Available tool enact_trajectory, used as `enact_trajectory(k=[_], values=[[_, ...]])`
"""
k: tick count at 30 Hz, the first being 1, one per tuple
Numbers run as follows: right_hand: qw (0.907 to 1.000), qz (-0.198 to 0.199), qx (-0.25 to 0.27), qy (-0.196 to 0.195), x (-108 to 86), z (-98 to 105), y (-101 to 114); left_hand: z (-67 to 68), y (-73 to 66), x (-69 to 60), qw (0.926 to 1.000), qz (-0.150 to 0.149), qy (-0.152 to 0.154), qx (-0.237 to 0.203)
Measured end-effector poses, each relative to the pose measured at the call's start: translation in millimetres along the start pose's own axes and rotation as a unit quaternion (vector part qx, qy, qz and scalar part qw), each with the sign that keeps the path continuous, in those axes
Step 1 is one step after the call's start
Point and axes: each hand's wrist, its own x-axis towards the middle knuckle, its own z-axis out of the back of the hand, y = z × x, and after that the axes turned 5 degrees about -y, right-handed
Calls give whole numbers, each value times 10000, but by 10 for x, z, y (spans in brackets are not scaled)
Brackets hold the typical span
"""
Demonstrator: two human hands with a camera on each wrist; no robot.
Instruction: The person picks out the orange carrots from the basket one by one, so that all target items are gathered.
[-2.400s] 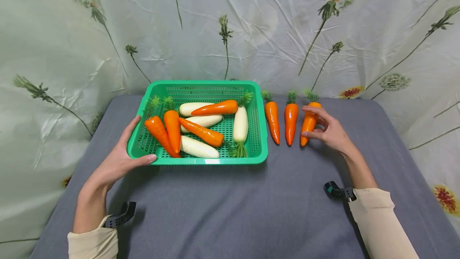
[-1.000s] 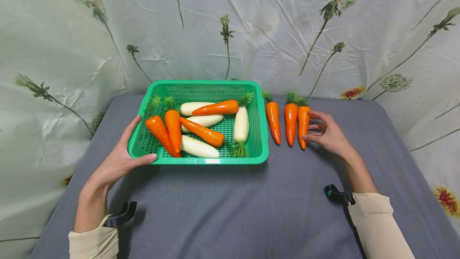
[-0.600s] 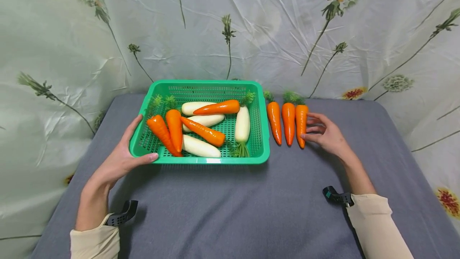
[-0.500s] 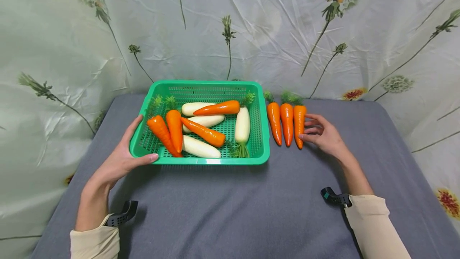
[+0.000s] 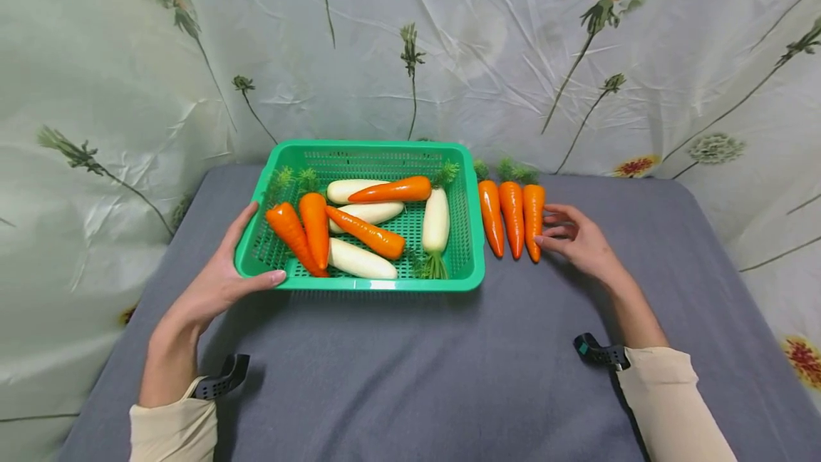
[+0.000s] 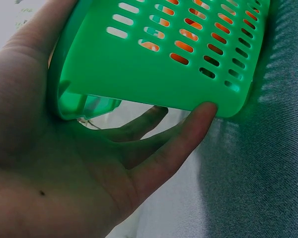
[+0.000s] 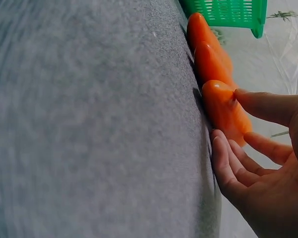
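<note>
A green plastic basket [image 5: 378,285] holds several orange carrots and white radishes, some with leafy green tops. My left hand [image 5: 221,280] holds its near left corner, thumb along the front rim and fingers against the left outer side; the left wrist view shows fingertips touching the basket's wall [image 6: 124,74]. Three carrots lie side by side to the right of the basket: a left one [image 5: 491,216], a middle one [image 5: 512,216] and a right one [image 5: 534,219]. My right hand [image 5: 580,241] touches the right carrot's outer side with thumb and fingertips; the right wrist view shows the thumb on that carrot [image 7: 223,106].
The grey cloth-covered table [image 5: 398,376] extends in front of the basket and to its right. A pale curtain [image 5: 487,55] printed with dandelions hangs close behind the table. Black straps [image 5: 221,380] sit on both wrists.
My right hand has let go its grip round the right carrot and slid it left. The middle carrot has shifted left too, closing the gaps. My left hand stays on the basket.
</note>
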Motion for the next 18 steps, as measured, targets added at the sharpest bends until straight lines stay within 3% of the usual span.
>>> enact_trajectory(k=[10,18], values=[[9993,62,-340,-163,-18,48,-19,-12,2,-2,9998,-42,-5,-173],[9974,274,-420,-515,-8,54,9,-14,4,9,9999,-58,-16,-157]])
